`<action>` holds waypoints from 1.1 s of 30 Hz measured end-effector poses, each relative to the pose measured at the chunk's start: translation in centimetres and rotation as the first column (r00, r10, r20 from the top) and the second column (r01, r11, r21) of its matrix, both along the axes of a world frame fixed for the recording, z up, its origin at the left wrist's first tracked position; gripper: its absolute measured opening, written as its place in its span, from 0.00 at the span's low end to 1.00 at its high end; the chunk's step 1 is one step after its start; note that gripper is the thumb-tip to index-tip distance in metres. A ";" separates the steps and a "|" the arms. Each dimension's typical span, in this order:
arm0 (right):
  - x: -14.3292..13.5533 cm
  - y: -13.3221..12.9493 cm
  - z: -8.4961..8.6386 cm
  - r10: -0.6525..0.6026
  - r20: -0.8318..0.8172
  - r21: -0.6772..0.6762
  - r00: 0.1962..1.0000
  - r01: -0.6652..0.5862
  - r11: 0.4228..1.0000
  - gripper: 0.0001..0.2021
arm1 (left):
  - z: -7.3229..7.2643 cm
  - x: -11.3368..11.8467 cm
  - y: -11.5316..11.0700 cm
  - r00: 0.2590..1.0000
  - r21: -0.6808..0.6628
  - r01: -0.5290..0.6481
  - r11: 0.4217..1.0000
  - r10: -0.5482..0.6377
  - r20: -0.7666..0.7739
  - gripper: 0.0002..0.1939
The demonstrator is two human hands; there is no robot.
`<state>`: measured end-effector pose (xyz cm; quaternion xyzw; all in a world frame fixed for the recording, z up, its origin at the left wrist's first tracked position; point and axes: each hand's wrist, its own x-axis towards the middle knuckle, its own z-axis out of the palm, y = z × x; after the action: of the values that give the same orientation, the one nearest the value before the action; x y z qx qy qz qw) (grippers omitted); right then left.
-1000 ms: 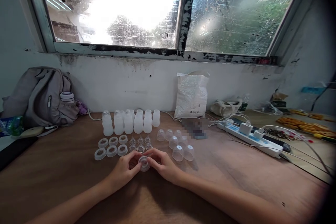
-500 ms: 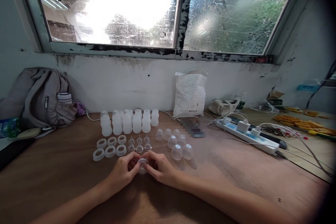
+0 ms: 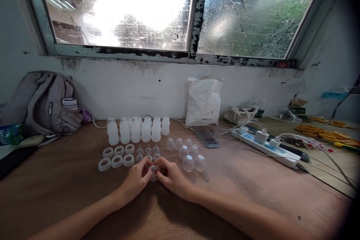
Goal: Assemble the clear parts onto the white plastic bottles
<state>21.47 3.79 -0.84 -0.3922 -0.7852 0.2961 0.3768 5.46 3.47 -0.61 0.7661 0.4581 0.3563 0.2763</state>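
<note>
Barely any change last sec tbh: our L hand & R hand had fingers gripping the clear piece, prob mid-step.

One wide view from the wearer's head

The camera looks forward and down across the flat brown table. The bare left hand and bare right hand lie near it, low and central; the stained white wall stands farther off, face-on. Its wide frame cuts off the grey-framed glass window at the top.
</note>
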 end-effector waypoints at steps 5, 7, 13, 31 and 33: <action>-0.1 0.1 0.2 -0.041 -0.052 0.014 0.998 0.042 0.999 0.07 | -0.5 -0.3 0.3 0.992 -0.046 0.033 0.998 -0.027 0.122 0.06; 0.0 0.0 0.3 -0.029 -0.045 0.034 0.999 0.030 0.999 0.08 | -0.4 -0.3 0.2 0.991 -0.047 0.041 0.998 -0.035 0.126 0.07; 0.1 0.0 0.1 0.007 -0.030 0.049 1.000 -0.006 0.999 0.11 | 0.1 -0.3 -0.3 0.995 -0.014 0.025 1.000 -0.024 0.093 0.06; 0.0 0.1 -0.1 0.005 -0.012 0.007 1.000 -0.005 1.000 0.09 | -0.3 -0.3 -0.1 1.000 0.020 0.000 1.000 0.000 0.008 0.07; -0.1 0.1 -0.2 -0.006 -0.009 0.008 1.000 0.006 1.000 0.09 | -0.5 -0.2 0.0 1.000 0.010 -0.009 1.000 0.009 -0.007 0.08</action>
<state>21.38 3.84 -1.02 -0.3916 -0.7835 0.2936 0.3828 5.24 3.45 -1.10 0.7668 0.4605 0.3572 0.2692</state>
